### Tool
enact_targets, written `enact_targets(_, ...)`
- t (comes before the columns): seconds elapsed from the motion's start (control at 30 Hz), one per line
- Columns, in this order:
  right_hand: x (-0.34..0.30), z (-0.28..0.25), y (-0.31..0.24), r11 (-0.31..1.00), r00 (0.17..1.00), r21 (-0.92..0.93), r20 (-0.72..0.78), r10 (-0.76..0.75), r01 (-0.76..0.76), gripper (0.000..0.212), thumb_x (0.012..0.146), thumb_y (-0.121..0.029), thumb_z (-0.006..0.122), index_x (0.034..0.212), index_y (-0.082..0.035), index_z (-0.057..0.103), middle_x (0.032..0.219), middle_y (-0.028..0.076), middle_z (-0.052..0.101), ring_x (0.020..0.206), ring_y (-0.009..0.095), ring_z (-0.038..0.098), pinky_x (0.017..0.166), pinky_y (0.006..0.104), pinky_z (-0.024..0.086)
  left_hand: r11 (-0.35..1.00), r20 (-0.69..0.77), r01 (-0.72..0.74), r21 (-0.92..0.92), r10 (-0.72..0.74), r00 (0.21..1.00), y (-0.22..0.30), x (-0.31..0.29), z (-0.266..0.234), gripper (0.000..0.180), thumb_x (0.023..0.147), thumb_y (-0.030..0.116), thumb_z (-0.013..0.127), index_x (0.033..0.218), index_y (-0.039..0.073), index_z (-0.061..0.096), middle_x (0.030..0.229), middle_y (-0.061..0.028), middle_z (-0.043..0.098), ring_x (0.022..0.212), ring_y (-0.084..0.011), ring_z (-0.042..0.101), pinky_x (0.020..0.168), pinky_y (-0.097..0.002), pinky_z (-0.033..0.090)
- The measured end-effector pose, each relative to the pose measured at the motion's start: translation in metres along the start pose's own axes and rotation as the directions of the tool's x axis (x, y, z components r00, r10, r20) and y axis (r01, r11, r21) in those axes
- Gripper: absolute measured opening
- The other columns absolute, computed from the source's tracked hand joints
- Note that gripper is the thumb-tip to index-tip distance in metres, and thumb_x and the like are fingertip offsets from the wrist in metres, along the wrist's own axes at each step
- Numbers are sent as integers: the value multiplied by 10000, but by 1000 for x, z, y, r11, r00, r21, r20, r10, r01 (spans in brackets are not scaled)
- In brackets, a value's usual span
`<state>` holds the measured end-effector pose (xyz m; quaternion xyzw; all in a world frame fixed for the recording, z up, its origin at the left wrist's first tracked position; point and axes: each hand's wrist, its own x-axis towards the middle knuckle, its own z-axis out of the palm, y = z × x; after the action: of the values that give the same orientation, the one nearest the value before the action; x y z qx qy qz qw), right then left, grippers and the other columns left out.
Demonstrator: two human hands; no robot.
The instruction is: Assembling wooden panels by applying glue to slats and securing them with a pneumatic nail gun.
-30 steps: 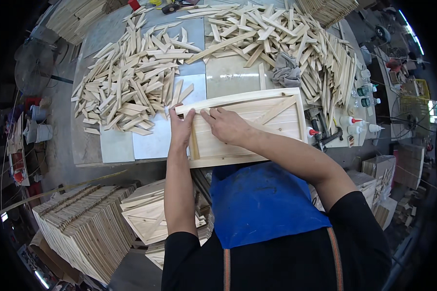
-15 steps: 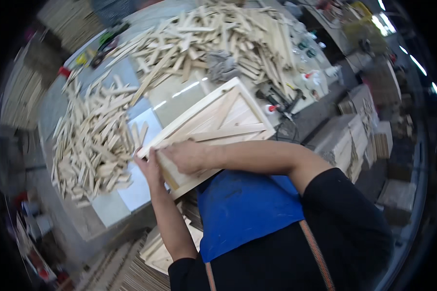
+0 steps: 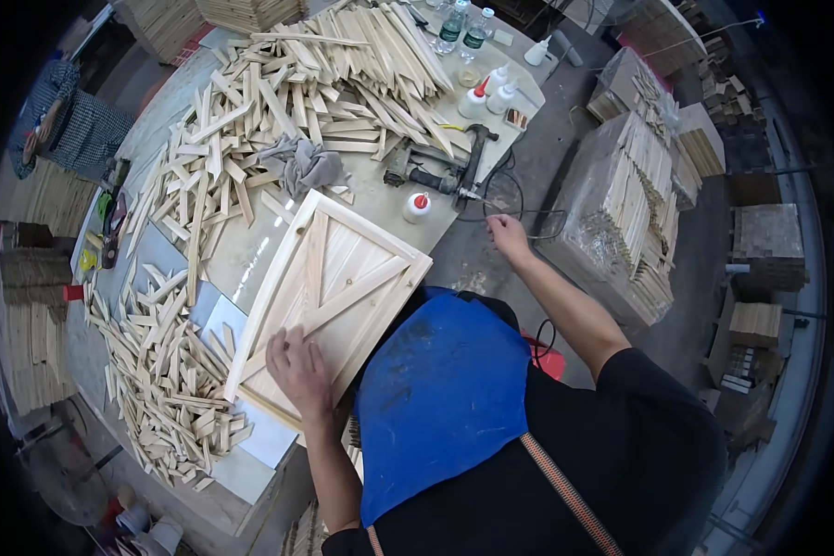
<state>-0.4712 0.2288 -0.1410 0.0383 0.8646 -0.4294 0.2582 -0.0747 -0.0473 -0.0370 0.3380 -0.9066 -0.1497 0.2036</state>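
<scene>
A framed pale wooden panel with crossing diagonal slats [image 3: 350,294] lies tilted at the table's front edge, against my blue apron. On its lower left part rests my left hand [image 3: 298,371], fingers spread over the slat and boards. My right hand [image 3: 507,236] is out past the table's right edge, beside a thin dark hose. Its fingers are curled together, and whatever they may hold is hidden. Nearest to that hand on the table are a hammer [image 3: 475,156], a dark nail gun [image 3: 433,176] and a white glue bottle with a red cap [image 3: 417,208].
Piles of short wooden strips [image 3: 171,361] and longer ones [image 3: 278,93] cover much of the table. A grey cloth [image 3: 301,165] lies by them. More glue bottles [image 3: 473,100] and water bottles [image 3: 452,26] stand far right. Wrapped wood stacks [image 3: 612,213] stand right; another person [image 3: 74,120] is far left.
My right hand has left the panel and swung right toward the hose. My left hand has moved from the panel's corner onto its face. The panel has turned more upright in view.
</scene>
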Motion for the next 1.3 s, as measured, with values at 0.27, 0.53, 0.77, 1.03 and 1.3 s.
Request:
enact_targets(0.27,131,13,6,977,974,-207,-211,-87,42,405,906,-290,646,1231,-49,669,1152,173,717,1094,339,677,966,428,525,975,150,-215,-51,220,964,89,38,62,366,892,72,707,1258,69,707,1240,-139,665,1190,-367,600,1040,-467,480)
enact_targets(0.53,185,32,-37,907,888,-400,-356,-289,135,547,896,-274,680,1375,-48,547,1319,189,590,1289,354,535,1063,445,458,989,66,-147,34,145,987,94,37,75,316,892,51,688,1203,67,744,1170,-134,689,1127,-351,629,1016,-454,491)
enact_targets(0.77,155,48,-58,555,667,-402,229,-709,728,554,856,-207,713,1339,-14,521,1223,232,583,1268,380,526,1062,468,452,985,78,-156,77,150,986,92,34,75,391,835,20,688,1218,78,740,1202,-135,696,1129,-354,630,1008,-444,508)
enact_targets(1.03,158,107,-76,530,708,-480,567,-420,699,637,810,-83,675,1400,0,452,1133,299,654,1102,436,647,960,530,513,988,63,-137,76,132,989,98,39,78,331,860,28,698,1183,83,750,1154,-126,701,1115,-348,640,1004,-439,507)
enact_targets(1.3,148,60,-128,612,774,-482,478,-416,627,570,825,-240,654,1324,13,542,1018,312,702,968,436,700,871,489,551,988,22,-155,27,154,988,93,37,78,425,765,12,696,1181,83,747,1168,-108,691,1127,-334,631,1007,-439,507)
